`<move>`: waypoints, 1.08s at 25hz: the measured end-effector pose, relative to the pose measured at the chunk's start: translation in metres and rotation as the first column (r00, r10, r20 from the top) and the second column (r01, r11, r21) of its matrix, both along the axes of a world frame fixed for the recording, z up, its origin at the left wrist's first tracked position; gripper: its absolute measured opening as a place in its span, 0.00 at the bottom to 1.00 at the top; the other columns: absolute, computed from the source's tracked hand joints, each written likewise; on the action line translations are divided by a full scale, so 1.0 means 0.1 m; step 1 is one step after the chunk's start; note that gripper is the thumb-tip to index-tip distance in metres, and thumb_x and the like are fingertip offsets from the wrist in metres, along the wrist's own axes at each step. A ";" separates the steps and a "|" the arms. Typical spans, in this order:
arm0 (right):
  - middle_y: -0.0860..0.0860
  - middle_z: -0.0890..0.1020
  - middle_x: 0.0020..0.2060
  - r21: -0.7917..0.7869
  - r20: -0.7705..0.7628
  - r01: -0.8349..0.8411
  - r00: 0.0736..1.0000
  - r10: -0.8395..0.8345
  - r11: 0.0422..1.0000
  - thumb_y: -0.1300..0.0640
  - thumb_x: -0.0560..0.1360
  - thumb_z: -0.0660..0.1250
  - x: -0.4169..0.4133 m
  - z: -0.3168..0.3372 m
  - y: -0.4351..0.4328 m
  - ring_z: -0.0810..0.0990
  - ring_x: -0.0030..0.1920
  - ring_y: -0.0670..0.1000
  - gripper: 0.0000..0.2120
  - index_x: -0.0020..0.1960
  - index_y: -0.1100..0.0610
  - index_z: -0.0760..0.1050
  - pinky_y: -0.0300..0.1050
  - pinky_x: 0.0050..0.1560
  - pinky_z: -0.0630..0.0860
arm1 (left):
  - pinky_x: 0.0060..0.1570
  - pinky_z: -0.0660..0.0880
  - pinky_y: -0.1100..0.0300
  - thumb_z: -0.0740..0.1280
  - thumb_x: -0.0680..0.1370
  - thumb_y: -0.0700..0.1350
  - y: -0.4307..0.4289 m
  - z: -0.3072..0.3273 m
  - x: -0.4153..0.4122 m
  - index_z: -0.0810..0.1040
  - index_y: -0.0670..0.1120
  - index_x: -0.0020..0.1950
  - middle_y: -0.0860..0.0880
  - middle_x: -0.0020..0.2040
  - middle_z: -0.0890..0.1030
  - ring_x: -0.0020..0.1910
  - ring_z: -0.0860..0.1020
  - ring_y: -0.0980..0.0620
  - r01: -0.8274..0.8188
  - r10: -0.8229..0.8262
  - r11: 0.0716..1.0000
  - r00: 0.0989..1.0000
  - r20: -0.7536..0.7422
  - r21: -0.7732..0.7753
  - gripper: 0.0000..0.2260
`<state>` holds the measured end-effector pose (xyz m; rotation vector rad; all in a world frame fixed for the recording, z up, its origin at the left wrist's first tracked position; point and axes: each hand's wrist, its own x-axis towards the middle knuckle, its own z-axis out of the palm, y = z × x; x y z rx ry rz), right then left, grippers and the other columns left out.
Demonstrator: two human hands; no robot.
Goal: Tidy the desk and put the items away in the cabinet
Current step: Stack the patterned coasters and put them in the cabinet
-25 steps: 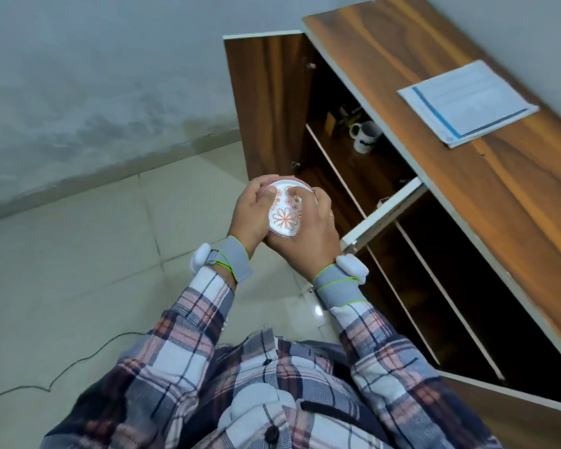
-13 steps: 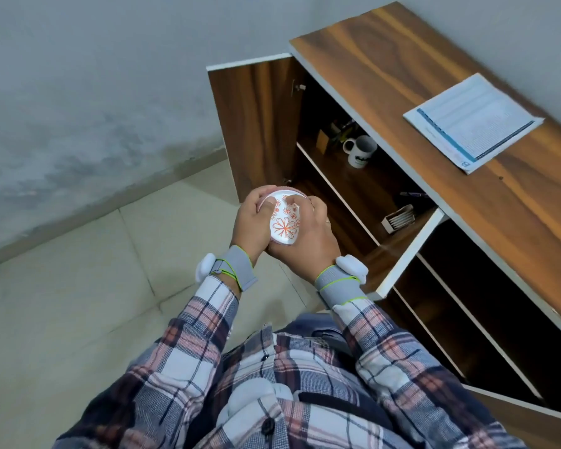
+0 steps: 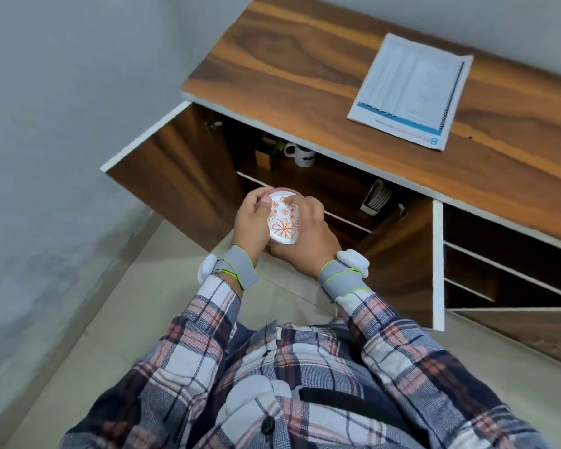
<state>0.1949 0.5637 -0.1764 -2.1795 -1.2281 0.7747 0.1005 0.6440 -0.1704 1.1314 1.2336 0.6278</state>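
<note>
A small round white container with orange flower prints [image 3: 283,222] sits between both my hands, in front of the open left cabinet compartment [image 3: 321,186]. My left hand [image 3: 250,222] grips its left side with fingers curled over the rim. My right hand [image 3: 311,236] wraps round its right side and underside. A white printed booklet with a blue stripe [image 3: 412,89] lies on the wooden cabinet top [image 3: 289,76].
On the cabinet shelf stand a white mug [image 3: 302,155], a small brown box [image 3: 262,158] and a white holder with cards [image 3: 376,197]. The left door [image 3: 172,176] and middle door [image 3: 434,267] hang open. Slatted shelves [image 3: 506,267] fill the right compartment. Tiled floor lies below.
My view has swung round to face the cabinet more squarely. Both hands keep holding the flowered container and have moved closer to the open compartment.
</note>
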 end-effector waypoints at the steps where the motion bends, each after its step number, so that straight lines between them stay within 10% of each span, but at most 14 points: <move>1: 0.46 0.60 0.67 -0.007 -0.004 0.045 0.999 -0.045 0.999 0.36 0.58 0.75 -0.06 -0.01 0.12 0.75 0.59 0.59 0.43 0.67 0.41 0.57 0.54 0.51 0.78 | 0.34 0.75 0.67 0.59 0.83 0.42 0.16 -0.02 -0.03 0.77 0.54 0.54 0.51 0.50 0.81 0.45 0.80 0.54 0.049 -0.049 0.999 0.999 0.000 0.006 0.10; 11: 0.50 0.61 0.68 -0.096 -0.124 0.533 0.831 -0.541 0.841 0.38 0.61 0.77 -0.61 -0.40 0.46 0.76 0.57 0.58 0.44 0.69 0.44 0.58 0.49 0.53 0.76 | 0.46 0.77 0.57 0.59 0.82 0.39 0.88 -0.38 0.08 0.76 0.49 0.57 0.45 0.56 0.80 0.52 0.79 0.47 0.585 -0.594 0.804 0.790 -0.151 -0.104 0.10; 25: 0.50 0.66 0.63 -0.243 -0.240 0.766 0.547 -0.802 0.595 0.38 0.61 0.75 -0.06 -1.37 0.74 0.80 0.52 0.60 0.42 0.68 0.38 0.57 0.51 0.50 0.78 | 0.38 0.76 0.68 0.59 0.83 0.39 1.14 -1.16 1.07 0.72 0.43 0.62 0.45 0.47 0.78 0.44 0.78 0.48 0.706 -0.727 0.670 0.564 -0.392 -0.228 0.08; 27: 0.50 0.66 0.64 -0.244 -0.248 0.795 0.503 -0.828 0.556 0.38 0.62 0.75 -0.04 -1.66 0.85 0.79 0.53 0.60 0.42 0.69 0.39 0.57 0.49 0.49 0.77 | 0.51 0.79 0.60 0.61 0.83 0.43 1.31 -1.48 1.17 0.74 0.43 0.62 0.41 0.53 0.80 0.52 0.80 0.41 0.735 -0.770 0.610 0.461 -0.442 -0.296 0.09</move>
